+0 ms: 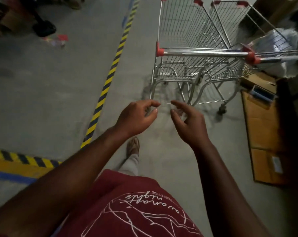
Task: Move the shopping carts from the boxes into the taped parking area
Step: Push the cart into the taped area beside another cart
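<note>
Two chrome wire shopping carts with red corner caps stand on the grey floor ahead of me. The nearer cart (192,65) shows its handle bar (204,53) across the view. The second cart (230,19) stands close behind it to the right. My left hand (138,117) and my right hand (189,122) hang in the air below the handle bar, apart from it, with loosely curled fingers and nothing in them. Yellow-and-black striped tape (110,74) runs diagonally on the floor left of the carts.
Flattened cardboard boxes (264,134) lie on the floor at the right, with a plastic-wrapped bundle (280,40) above them. More striped tape (25,159) crosses the lower left. Someone's dark shoe (43,29) and red scraps (62,38) are at the upper left.
</note>
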### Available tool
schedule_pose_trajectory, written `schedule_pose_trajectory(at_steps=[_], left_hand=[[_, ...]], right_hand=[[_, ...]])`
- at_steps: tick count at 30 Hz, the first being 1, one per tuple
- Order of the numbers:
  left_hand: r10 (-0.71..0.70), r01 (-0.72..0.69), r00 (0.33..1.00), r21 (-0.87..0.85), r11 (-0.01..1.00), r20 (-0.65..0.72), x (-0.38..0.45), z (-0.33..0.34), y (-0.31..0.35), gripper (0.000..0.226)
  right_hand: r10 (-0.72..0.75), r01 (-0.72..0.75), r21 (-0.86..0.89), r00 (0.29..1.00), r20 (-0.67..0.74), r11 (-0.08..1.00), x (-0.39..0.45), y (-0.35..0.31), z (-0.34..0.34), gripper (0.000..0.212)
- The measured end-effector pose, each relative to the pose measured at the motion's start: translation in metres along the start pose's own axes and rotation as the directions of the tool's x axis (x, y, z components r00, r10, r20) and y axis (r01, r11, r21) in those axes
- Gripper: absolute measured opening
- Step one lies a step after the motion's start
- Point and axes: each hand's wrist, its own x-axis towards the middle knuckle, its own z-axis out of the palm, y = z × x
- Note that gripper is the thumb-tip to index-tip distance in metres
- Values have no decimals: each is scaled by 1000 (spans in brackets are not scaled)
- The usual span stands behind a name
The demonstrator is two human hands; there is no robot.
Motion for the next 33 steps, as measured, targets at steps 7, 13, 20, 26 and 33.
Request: schedule_pose_trajectory(at_steps=[7,13,20,26,33], left_hand=[[41,-39,999,-77,996,17,161,12,4,26],[73,-77,974,11,997,214,274,28,21,43],[-199,163,958,175,971,208,380,87,16,60],[-575,453,801,462,762,164,400,110,9,81],[-612,479,774,481,734,163,378,106,35,63]], right_hand=[[91,-86,38,986,-142,996,133,33,-32,23],[148,-148,-50,989,1,988,227,70,-66,31],[110,-81,-258,989,100,963,348,143,-95,39],[148,-34,-397,954,261,917,401,202,-105,44],[183,128,-525,847,499,842,398,202,-97,63]])
